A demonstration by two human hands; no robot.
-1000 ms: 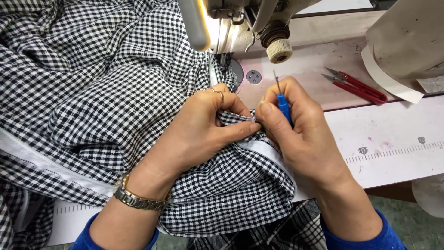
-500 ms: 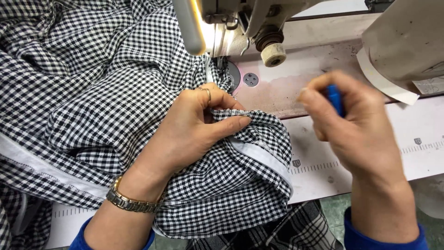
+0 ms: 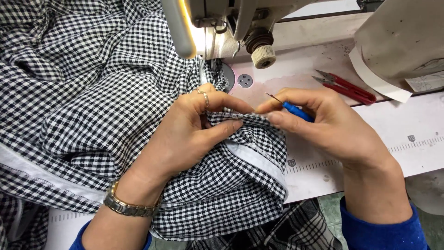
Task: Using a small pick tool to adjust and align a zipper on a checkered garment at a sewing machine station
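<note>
A black-and-white checked fabric [image 3: 115, 106] is spread over the table [image 3: 416, 134] in front of the sewing machine [image 3: 222, 23]. A fold of it is pinched between thumb and fingers of the left hand [image 3: 194, 129], nearest the viewer. Just right of that fold, a blue-handled seam ripper [image 3: 293, 110] is gripped in the closed right hand [image 3: 323, 125]. Beyond, right of the machine's needle plate, red thread snips [image 3: 347, 87] are laid.

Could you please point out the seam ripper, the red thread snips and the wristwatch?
seam ripper [image 3: 296, 111], head view, blue handle.
red thread snips [image 3: 351, 88], head view, red handle.
wristwatch [image 3: 127, 207], head view, metal band on the left wrist.
</note>
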